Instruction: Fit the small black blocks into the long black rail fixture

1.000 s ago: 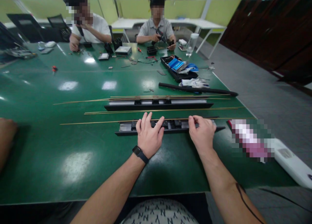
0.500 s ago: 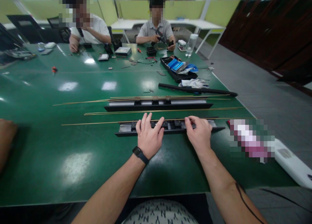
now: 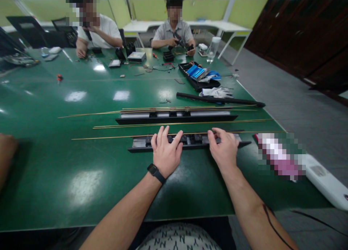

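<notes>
A dark channel rail (image 3: 138, 144) with black blocks inside lies near the middle of the green table. A thin brass rod (image 3: 108, 138) runs along its far side and sticks out past both ends. My left hand (image 3: 167, 148), with a black watch on the wrist, rests on the rail with fingers spread over the blocks. My right hand (image 3: 224, 148) pinches the rod near the rail's right part, thumb and fingers together. Beyond lie two more brass rods (image 3: 130, 125) and a second rail (image 3: 176, 118) with rods on top.
Behind the rails are a long black bar (image 3: 233, 100), white gloves (image 3: 216, 92) and a black tray (image 3: 191, 81) with blue items. A white device (image 3: 323, 181) lies at the right. Two people sit across the table; another person's hand (image 3: 7, 148) shows at the left edge.
The near brass rod has shifted slightly to the right, and my right hand has moved a little to the right with it. My left hand stays on the rail.
</notes>
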### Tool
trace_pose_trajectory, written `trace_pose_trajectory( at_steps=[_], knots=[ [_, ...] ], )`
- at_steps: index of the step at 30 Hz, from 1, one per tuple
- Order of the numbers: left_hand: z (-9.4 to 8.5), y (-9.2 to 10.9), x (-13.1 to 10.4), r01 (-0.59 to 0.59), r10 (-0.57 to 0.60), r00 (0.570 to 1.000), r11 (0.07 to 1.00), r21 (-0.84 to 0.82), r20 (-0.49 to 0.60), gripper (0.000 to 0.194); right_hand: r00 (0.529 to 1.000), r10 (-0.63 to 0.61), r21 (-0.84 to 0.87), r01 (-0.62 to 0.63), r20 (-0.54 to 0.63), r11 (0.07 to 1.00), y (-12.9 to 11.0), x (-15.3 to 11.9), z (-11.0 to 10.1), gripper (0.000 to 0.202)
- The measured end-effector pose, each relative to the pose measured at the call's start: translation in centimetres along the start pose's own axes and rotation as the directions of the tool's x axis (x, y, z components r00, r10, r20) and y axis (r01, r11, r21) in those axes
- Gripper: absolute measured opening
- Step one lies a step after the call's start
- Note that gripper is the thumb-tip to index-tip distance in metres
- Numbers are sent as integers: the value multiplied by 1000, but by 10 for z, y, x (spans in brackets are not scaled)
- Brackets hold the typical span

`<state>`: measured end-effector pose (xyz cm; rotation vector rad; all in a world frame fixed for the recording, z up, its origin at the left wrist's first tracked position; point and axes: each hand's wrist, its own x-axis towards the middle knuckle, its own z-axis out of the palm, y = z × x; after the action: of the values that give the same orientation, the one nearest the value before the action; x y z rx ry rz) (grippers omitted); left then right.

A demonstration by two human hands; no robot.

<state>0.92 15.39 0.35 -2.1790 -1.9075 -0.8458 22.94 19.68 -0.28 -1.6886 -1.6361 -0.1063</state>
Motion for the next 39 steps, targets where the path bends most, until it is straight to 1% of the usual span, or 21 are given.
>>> trace_pose_trajectory(
  at_steps=[5,11,15,18,24,28,32,39],
  knots=[
    [-1,0,0,-2,2,1000,1000,1,2,43,998,-17,-14,18,57,1000,-3,0,1,33],
    [-2,0,1,8,-8,1000,1000,-8,10,43,999,36,-60,-35,22,998,-1,3,-5,35],
    [-1,0,0,6,-6,1000,1000,-12,8,43,999,52,-49,-52,1,997,1,3,-5,35],
    [-2,1,0,11,-11,1000,1000,-6,14,43,999,42,-24,-42,0,999,1,2,-2,34],
    [-3,1,0,7,-7,1000,1000,-3,13,43,999,0,-12,1,51,1000,-3,0,0,34],
    [-3,0,0,7,-7,1000,1000,-9,14,43,1000,6,-52,-5,26,999,-2,1,-2,36],
    [-2,0,0,3,-3,1000,1000,-5,18,44,999,47,-71,-48,-13,996,2,3,-5,35],
    [-3,1,0,9,-8,1000,1000,-11,13,44,999,41,-26,-41,8,999,0,1,-1,35]
  ],
)
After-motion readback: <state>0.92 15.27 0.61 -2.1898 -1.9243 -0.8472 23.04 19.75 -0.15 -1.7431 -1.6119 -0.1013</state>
